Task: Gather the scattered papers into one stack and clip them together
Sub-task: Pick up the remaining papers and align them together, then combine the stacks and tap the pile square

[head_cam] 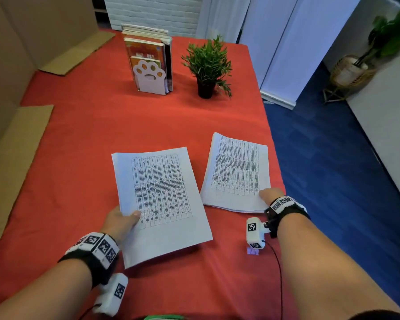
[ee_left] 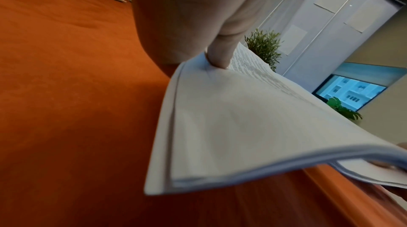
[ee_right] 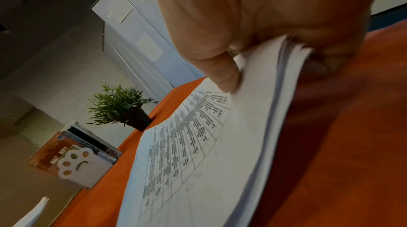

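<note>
Gathering step: my left hand [head_cam: 120, 219] pinches one paper bundle [head_cam: 162, 199], right hand [head_cam: 269, 195] pinches the bundle [head_cam: 237, 172] nearer the plant [head_cam: 207, 63]; next, merge them.

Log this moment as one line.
left hand: grips left papers, lifted | right hand: pinches right papers | stacks: apart | clip: unseen
</note>
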Available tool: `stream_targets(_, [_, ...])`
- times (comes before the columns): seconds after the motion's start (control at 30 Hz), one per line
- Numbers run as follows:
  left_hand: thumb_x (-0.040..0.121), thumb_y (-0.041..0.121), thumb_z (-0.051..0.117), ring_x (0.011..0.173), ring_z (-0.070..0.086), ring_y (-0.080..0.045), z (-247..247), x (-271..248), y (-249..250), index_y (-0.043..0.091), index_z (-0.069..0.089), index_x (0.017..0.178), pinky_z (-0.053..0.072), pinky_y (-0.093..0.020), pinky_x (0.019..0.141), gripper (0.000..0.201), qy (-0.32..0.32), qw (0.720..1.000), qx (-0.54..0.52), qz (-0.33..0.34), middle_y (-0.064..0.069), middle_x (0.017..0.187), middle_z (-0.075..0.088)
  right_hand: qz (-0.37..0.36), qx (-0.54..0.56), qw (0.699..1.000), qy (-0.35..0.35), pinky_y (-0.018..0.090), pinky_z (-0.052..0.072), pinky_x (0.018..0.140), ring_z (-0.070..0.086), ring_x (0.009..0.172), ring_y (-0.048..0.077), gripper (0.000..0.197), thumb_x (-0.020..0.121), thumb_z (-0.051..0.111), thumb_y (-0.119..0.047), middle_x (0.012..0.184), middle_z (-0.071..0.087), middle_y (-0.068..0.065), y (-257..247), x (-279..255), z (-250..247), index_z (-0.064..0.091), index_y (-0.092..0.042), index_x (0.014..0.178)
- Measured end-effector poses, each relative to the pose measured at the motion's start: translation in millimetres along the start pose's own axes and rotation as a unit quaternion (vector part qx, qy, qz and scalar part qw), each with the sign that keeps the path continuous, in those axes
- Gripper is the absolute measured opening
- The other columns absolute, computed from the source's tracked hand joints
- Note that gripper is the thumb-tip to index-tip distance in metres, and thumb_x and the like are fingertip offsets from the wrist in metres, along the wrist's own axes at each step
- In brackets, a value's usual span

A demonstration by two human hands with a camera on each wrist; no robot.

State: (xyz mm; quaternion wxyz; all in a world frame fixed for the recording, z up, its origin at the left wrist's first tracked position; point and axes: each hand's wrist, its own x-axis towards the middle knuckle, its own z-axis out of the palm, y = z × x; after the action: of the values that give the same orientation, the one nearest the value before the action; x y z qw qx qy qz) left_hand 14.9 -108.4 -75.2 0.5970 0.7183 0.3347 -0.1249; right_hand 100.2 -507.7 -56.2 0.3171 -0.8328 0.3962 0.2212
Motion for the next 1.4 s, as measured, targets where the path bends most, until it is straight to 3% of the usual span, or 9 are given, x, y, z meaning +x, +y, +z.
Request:
stream_targets(0.3, [0.084,-0.001,0.063,0.096,0.064,-0.032,-21.5,2.4,31.4,0.008,0.060,0.107,0.048,-0.050,0.094,0.025,-0.017,0.999,-0.021,0.028,-0.018,0.110,0.066,-0.164,0.088,0.983,-0.003,0.028,0.044,0.082,0.060,0.109,0.033,0.036,0.083,0.052,-0.002,0.120,0.062,0.020,-15.0,-79.3,58.2,0.056,0.000,0.118])
stream_targets(0.63, [0.085,0.006,0.064,0.104,0.063,-0.033,-21.4,-11.4,21.0,0.001,0.057,0.121,0.048,-0.038,0.093,0.037,-0.022,0.992,0.121,0.037,-0.017,0.119,0.065,-0.182,0.017,0.975,-0.127,0.026,0.039,0.094,0.053,0.120,0.027,0.037,0.092,0.045,-0.012,0.132,0.057,0.012,20.2,-147.7,139.5,0.049,-0.009,0.129])
stream_targets(0.73, [0.084,0.004,0.064,0.108,0.061,-0.033,-14.9,-14.3,20.8,0.001,0.057,0.123,0.045,-0.034,0.091,0.039,-0.015,0.989,0.140,0.038,-0.018,0.121,0.064,-0.183,-0.043,0.978,-0.086,0.031,0.037,0.102,0.048,0.125,0.031,0.044,0.096,0.036,-0.017,0.140,0.046,0.017,16.8,-147.2,136.1,0.040,-0.008,0.139])
stream_targets(0.87, [0.082,0.011,0.065,0.106,0.063,-0.032,-4.7,-14.7,19.8,0.008,0.056,0.122,0.049,-0.045,0.097,0.041,-0.044,0.987,0.154,0.027,-0.016,0.122,0.064,-0.195,-0.094,0.976,-0.038,0.035,0.037,0.103,0.048,0.121,0.037,0.040,0.096,0.036,-0.016,0.134,0.040,0.022,4.0,-141.5,126.4,0.044,-0.005,0.133])
stream_targets(1.0, [0.082,0.036,0.062,0.127,0.038,-0.037,8.3,-20.1,19.9,0.017,0.033,0.141,0.034,-0.045,0.107,0.069,0.016,0.965,0.261,0.024,-0.013,0.142,0.037,-0.198,-0.073,0.976,-0.053,0.036,0.041,0.097,0.052,0.115,0.036,0.032,0.094,0.037,-0.015,0.115,0.053,0.020,-4.7,-138.6,130.0,0.055,0.001,0.117])
stream_targets(1.07, [0.087,0.034,0.056,0.137,0.021,-0.040,11.4,-20.9,23.3,0.016,0.012,0.150,0.024,-0.046,0.110,0.079,0.036,0.965,0.258,-0.010,-0.013,0.153,0.017,-0.190,-0.089,0.977,-0.048,0.034,0.039,0.097,0.050,0.114,0.037,0.033,0.097,0.033,-0.016,0.122,0.047,0.023,-6.8,-138.7,130.0,0.051,0.001,0.118])
stream_targets(1.13, [0.091,0.031,0.050,0.140,0.017,-0.041,14.7,-19.3,23.9,0.014,0.006,0.151,0.022,-0.048,0.113,0.077,0.020,0.968,0.248,-0.035,-0.013,0.156,0.011,-0.184,-0.106,0.976,-0.042,0.034,0.037,0.097,0.047,0.116,0.038,0.034,0.097,0.031,-0.017,0.129,0.042,0.024,-8.6,-140.6,132.2,0.046,0.000,0.124])
stream_targets(1.3, [0.095,0.020,0.042,0.138,0.028,-0.040,21.6,-17.1,23.6,0.009,0.011,0.149,0.027,-0.048,0.113,0.064,0.003,0.976,0.213,-0.044,-0.016,0.155,0.017,-0.177,-0.110,0.976,-0.066,0.035,0.034,0.102,0.040,0.124,0.038,0.048,0.098,0.034,-0.019,0.139,0.032,0.021,-13.1,-151.1,147.9,0.027,-0.005,0.143])
stream_targets(1.4, [0.092,0.010,0.042,0.122,0.049,-0.037,11.1,-12.0,23.4,0.004,0.030,0.140,0.040,-0.044,0.103,0.049,-0.015,0.985,0.169,-0.023,-0.019,0.139,0.046,-0.140,-0.057,0.985,-0.078,0.040,0.041,0.103,0.048,0.122,0.036,0.048,0.091,0.042,-0.016,0.136,0.046,0.019,-13.9,-146.3,145.1,0.037,-0.007,0.138])
